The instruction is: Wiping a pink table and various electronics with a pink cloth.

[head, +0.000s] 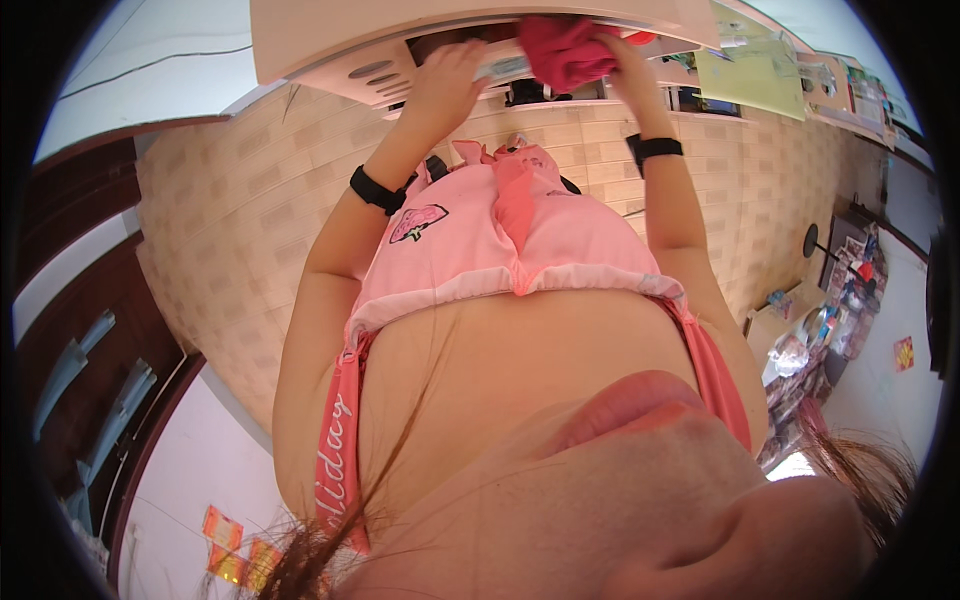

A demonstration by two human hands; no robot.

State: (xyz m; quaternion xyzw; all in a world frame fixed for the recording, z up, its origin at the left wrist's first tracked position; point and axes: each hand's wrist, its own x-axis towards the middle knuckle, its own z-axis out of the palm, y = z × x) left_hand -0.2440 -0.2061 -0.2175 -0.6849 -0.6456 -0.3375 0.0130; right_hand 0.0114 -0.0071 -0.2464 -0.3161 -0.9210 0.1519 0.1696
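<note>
At the top of the head view, my right hand (634, 75) grips a crumpled magenta cloth (568, 56), which hangs over the edge of a pale cabinet or drawer front (330, 64) with oval cut-outs. My left hand (446, 86) is held beside a dark opening in that front, fingers loosely spread and somewhat blurred, with no held thing visible. A gap separates it from the cloth. A red object (641, 37) shows just behind the cloth, partly hidden by my right hand. Each wrist wears a black band.
A yellow-green panel (750, 79) stands right of the cabinet, beside shelves of small items. Dark objects (529, 92) lie under the front edge. Tiled floor (247, 187) surrounds me. A cluttered table (795, 307) is at right; a dark wooden door (82, 330) is at left.
</note>
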